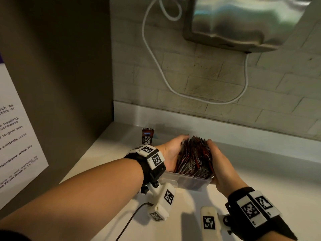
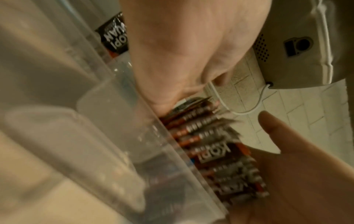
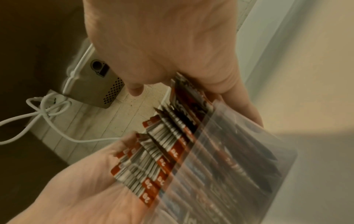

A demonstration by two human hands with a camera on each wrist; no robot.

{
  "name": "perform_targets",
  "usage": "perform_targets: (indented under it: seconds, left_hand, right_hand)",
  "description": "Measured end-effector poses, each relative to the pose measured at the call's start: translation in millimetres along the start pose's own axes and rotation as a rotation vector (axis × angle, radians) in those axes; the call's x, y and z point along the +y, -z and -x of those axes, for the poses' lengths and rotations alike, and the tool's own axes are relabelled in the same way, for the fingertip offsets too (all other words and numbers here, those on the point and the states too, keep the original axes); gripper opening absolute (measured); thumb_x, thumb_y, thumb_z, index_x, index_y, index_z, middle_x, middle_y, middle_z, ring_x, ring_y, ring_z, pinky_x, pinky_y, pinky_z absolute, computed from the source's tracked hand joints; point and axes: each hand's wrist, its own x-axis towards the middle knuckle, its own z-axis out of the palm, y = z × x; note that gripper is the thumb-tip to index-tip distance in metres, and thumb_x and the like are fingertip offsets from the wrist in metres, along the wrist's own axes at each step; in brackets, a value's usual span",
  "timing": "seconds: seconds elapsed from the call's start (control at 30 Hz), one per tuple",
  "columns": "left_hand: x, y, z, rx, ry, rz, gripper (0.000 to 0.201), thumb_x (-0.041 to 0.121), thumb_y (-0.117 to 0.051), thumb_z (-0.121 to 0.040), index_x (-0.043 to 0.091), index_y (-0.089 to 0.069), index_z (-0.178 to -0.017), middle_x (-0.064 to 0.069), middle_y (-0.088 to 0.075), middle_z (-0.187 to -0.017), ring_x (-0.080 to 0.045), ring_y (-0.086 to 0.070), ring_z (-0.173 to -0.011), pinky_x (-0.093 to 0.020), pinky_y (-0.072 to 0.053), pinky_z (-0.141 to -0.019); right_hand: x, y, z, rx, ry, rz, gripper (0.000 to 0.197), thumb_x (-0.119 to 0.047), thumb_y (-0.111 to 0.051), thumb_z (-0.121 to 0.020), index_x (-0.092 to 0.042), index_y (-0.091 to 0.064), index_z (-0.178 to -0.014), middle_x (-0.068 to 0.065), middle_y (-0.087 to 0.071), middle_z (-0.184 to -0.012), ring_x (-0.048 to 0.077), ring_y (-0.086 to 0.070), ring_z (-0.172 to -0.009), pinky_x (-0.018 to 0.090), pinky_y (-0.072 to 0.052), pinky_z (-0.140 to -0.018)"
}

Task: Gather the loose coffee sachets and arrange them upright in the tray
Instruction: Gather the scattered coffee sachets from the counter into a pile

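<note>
Several dark red-and-black coffee sachets (image 1: 194, 155) stand upright, packed in a row, in a clear plastic tray (image 1: 189, 183) on the white counter. My left hand (image 1: 173, 148) presses flat against the left side of the row. My right hand (image 1: 218, 159) presses the right side, with its thumb up by the sachet tops. In the left wrist view, the sachets (image 2: 210, 144) sit behind the tray wall (image 2: 134, 121). The right wrist view shows the sachets' (image 3: 162, 151) edges fanned between both palms. One loose sachet (image 1: 148, 136) lies on the counter behind my left hand.
A dark side panel (image 1: 60, 84) with a printed notice (image 1: 15, 136) bounds the counter on the left. On the brick wall behind hangs a metal appliance (image 1: 243, 23) with a looping white cable (image 1: 156, 63). The bare counter (image 1: 269, 180) stretches to the right.
</note>
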Motion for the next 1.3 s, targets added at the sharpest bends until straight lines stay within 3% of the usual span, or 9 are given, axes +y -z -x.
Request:
perform_targets:
  seconds: [0.3, 0.5, 0.6, 0.73, 0.83, 0.93, 1.07, 1.2, 1.3]
  left_hand:
    - [-3.9, -1.1, -2.4, 0.174, -0.010, 0.006, 0.036, 0.038, -0.038, -0.099, 0.009, -0.058, -0.091, -0.012, -0.064, -0.069, -0.026, -0.060, -0.073, -0.034, -0.050, -0.073]
    - [-2.4, -4.2, 6.6, 0.208, -0.038, -0.039, 0.036, 0.042, -0.037, -0.100, 0.012, -0.053, -0.088, -0.011, -0.058, -0.093, -0.024, -0.056, -0.083, -0.027, -0.044, -0.071]
    - [0.8, 1.2, 9.0, 0.399, -0.207, -0.253, 0.042, 0.040, -0.039, -0.100, 0.010, -0.056, -0.124, -0.015, -0.055, -0.124, -0.027, -0.052, -0.109, -0.030, -0.039, -0.088]
    - [15.3, 35.3, 12.4, 0.906, -0.535, -0.753, 0.031, 0.025, -0.063, -0.084, 0.017, -0.054, -0.113, -0.010, -0.053, -0.116, -0.027, -0.049, -0.106, -0.032, -0.040, -0.087]
    - [25.7, 70.4, 19.9, 1.133, -0.419, -0.729, 0.059, 0.025, -0.067, -0.080, 0.019, -0.040, -0.132, -0.010, -0.037, -0.134, -0.033, -0.035, -0.125, -0.039, -0.034, -0.099]
    - [23.0, 100.2, 14.2, 1.024, -0.233, -0.788, 0.049, 0.038, -0.064, -0.082, 0.019, -0.055, -0.127, -0.011, -0.048, -0.128, -0.033, -0.046, -0.118, -0.040, -0.039, -0.102]
    - [10.0, 86.9, 20.1, 1.009, -0.402, -0.870, 0.025, 0.045, -0.066, -0.085, 0.024, -0.070, -0.097, 0.000, -0.061, -0.099, -0.016, -0.049, -0.089, -0.023, -0.041, -0.073]
    - [-10.0, 49.8, 10.6, 0.667, -0.523, -0.717, 0.018, 0.026, -0.062, -0.091, 0.020, -0.065, -0.108, -0.006, -0.066, -0.104, -0.023, -0.064, -0.093, -0.035, -0.056, -0.080]
    - [-12.9, 29.3, 8.0, 0.457, -0.430, -0.682, 0.021, 0.019, -0.044, -0.101, 0.018, -0.055, -0.119, -0.006, -0.060, -0.084, -0.021, -0.056, -0.062, -0.019, -0.049, -0.048]
  right_hand:
    - [1.7, 2.9, -0.8, 0.019, 0.004, 0.014, 0.054, -0.066, -0.040, -0.089, -0.026, -0.049, -0.124, 0.005, -0.067, -0.112, 0.024, -0.068, -0.095, 0.042, -0.056, -0.071]
    - [0.7, 3.4, -0.6, 0.023, -0.011, 0.013, 0.051, -0.065, -0.039, -0.090, -0.027, -0.048, -0.123, 0.005, -0.066, -0.113, 0.026, -0.066, -0.097, 0.052, -0.054, -0.083]
    - [0.6, 4.7, 0.1, 0.019, -0.014, 0.024, 0.052, -0.065, -0.039, -0.090, -0.028, -0.048, -0.124, 0.004, -0.064, -0.115, 0.025, -0.064, -0.100, 0.046, -0.054, -0.078]
    - [2.3, 7.3, -1.1, 0.017, -0.020, 0.038, 0.055, -0.068, -0.040, -0.087, -0.031, -0.048, -0.126, 0.002, -0.063, -0.118, 0.024, -0.063, -0.103, 0.052, -0.051, -0.086]
    - [1.4, 6.1, -0.7, 0.019, -0.024, 0.042, 0.056, -0.069, -0.041, -0.087, -0.031, -0.048, -0.127, 0.002, -0.063, -0.119, 0.025, -0.063, -0.103, 0.052, -0.051, -0.087]
    - [0.1, 4.8, 0.6, 0.022, -0.028, 0.044, 0.056, -0.068, -0.041, -0.087, -0.029, -0.047, -0.127, 0.004, -0.064, -0.118, 0.025, -0.064, -0.101, 0.047, -0.053, -0.082]
    - [0.8, 6.4, 1.8, 0.018, -0.026, 0.046, 0.052, -0.065, -0.040, -0.090, -0.029, -0.048, -0.126, 0.003, -0.064, -0.117, 0.024, -0.063, -0.101, 0.044, -0.052, -0.078]
    - [1.7, 6.3, 1.7, 0.020, -0.020, 0.041, 0.051, -0.064, -0.040, -0.091, -0.028, -0.048, -0.125, 0.003, -0.064, -0.116, 0.024, -0.063, -0.100, 0.051, -0.052, -0.084]
    - [-0.3, 5.3, 3.7, 0.026, -0.028, 0.033, 0.051, -0.064, -0.040, -0.090, -0.028, -0.049, -0.125, 0.003, -0.065, -0.114, 0.024, -0.065, -0.098, 0.046, -0.054, -0.077]
